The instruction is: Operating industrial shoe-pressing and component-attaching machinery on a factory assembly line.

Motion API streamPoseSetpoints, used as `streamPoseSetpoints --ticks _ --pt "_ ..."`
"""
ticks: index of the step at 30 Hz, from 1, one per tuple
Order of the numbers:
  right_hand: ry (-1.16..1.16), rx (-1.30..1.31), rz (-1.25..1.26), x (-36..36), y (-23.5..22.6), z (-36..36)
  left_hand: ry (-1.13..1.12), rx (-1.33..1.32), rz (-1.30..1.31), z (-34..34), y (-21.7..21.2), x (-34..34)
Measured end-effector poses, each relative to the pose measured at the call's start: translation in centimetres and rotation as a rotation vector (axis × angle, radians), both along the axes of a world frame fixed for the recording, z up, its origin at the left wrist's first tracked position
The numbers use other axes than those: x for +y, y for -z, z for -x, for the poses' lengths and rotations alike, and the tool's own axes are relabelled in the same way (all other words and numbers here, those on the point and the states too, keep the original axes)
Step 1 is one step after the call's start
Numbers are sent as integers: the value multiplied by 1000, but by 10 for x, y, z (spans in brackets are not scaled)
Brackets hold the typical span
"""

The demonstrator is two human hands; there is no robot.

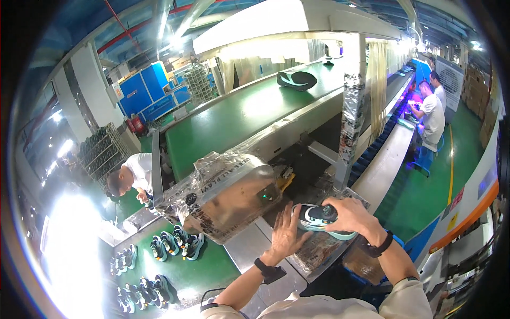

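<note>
In front of me a black, white and mint-green sports shoe [313,217] lies on a plastic-wrapped stand [319,252]. My right hand [351,217] grips it from the right, with the fingers curled over a dark rounded piece at its opening. At the shoe's left end is my left hand [287,234], its fingers outstretched along that side; whether they press on the shoe is hard to tell. Both my wrists carry black bands.
Left of my hands stands a film-wrapped machine [228,199] with a small green light. Several shoes [191,245] sit on a green surface at lower left. A dark shoe part [296,81] rides the green belt [239,119]. Co-workers sit at right [431,114] and bend at left [139,173].
</note>
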State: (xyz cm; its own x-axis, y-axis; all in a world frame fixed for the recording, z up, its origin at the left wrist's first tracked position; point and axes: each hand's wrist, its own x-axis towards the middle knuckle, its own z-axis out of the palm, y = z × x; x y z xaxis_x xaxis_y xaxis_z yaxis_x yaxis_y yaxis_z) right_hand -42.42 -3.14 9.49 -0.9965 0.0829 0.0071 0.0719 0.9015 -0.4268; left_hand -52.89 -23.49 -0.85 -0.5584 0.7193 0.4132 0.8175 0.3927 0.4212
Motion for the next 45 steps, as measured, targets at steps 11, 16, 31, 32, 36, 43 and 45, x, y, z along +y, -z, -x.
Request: streamPoseSetpoints --ticks 11,16,31,32,36,43,45 --pt "144 129 -1 -12 0 -3 11 -30 -58 4 0 0" --pt "243 132 27 -19 1 8 14 -21 -103 8 7 0" --pt "361 272 -88 -17 25 0 -9 -11 -53 0 19 7" --pt "325 302 -81 -23 21 -1 -63 -4 -15 3 27 4" --pt "350 475 -89 -42 32 -21 -18 6 -12 6 22 -8" --pt "744 1023 901 -99 37 -212 712 -1003 -387 -157 -38 18" --pt "814 1061 892 -109 38 -286 772 -1070 -290 -230 -44 33"
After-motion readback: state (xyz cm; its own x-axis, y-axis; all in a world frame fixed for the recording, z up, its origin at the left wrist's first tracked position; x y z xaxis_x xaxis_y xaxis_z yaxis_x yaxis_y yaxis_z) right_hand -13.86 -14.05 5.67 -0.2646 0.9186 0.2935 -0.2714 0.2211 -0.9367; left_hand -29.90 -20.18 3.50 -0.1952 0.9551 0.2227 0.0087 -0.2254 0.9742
